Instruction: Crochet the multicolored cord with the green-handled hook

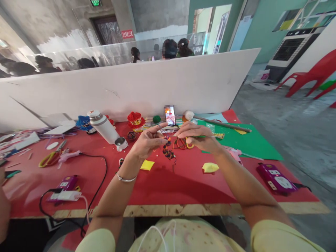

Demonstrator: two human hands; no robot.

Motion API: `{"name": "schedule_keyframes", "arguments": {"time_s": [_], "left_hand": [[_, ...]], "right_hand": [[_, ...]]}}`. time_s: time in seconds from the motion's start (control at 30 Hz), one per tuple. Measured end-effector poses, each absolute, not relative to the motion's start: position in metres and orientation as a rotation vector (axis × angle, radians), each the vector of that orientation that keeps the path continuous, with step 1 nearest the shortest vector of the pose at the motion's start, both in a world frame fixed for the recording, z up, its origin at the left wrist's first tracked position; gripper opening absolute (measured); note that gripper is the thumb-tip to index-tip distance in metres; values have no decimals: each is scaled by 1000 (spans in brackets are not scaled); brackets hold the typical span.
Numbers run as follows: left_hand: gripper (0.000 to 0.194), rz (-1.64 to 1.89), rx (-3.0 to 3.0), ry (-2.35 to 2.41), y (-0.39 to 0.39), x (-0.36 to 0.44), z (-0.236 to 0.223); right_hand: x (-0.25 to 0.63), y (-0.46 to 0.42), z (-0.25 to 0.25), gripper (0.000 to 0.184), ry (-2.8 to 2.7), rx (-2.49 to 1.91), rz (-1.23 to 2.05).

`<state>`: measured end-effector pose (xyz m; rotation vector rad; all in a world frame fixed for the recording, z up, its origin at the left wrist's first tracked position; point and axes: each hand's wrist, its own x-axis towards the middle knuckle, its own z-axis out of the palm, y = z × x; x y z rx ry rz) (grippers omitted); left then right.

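Observation:
My left hand (150, 140) is closed, pinching the upper end of a dark, multicoloured crocheted strip (168, 152) that curls down below the fingers. My right hand (195, 132) grips a thin crochet hook (206, 136), held level with its tip pointing at the strip by my left fingertips. The exact stitch at the tip is too small to make out. Beyond my left hand lies a small ball of mixed dark yarn (131, 135). Orange-handled scissors (181, 143) lie on the red table behind the work. A lit phone (170, 116) leans upright past both hands.
A white thermos (103, 127) and its cup (121, 144) stand left. Purple power strips (276, 179) and a pink glue gun (68, 156) with a cord lie on the red table (168, 189). A white board (147, 87) walls the back. A neighbour's arm (4, 203) shows at left.

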<state>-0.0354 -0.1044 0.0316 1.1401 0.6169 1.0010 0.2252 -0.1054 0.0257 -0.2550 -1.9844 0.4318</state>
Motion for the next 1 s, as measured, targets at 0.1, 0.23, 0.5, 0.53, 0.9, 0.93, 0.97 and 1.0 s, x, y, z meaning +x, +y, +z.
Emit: {"name": "schedule_keyframes", "arguments": {"time_s": [0.1, 0.23, 0.5, 0.53, 0.9, 0.93, 0.97, 1.0], "left_hand": [[64, 951, 1178, 618, -104, -39, 35], [57, 901, 1264, 590, -103, -44, 37], [54, 1271, 1306, 598, -111, -3, 27], [54, 1342, 1292, 624, -113, 3, 25], [59, 1484, 1247, 708, -116, 3, 24], [57, 1493, 1233, 698, -116, 3, 24], [55, 1473, 1213, 683, -117, 3, 25], [52, 1434, 1185, 660, -118, 3, 26]], "right_hand": [[232, -105, 30, 26, -2011, -217, 477], [238, -105, 31, 24, -2016, -185, 630], [180, -115, -20, 34, -1427, -503, 670], [171, -116, -25, 31, -1325, -560, 543], [174, -113, -8, 23, -1664, -534, 47], [174, -114, -10, 28, -1651, -583, -35], [173, -115, -12, 33, -1646, -605, -88], [172, -116, -15, 39, -1633, -618, -133]]}}
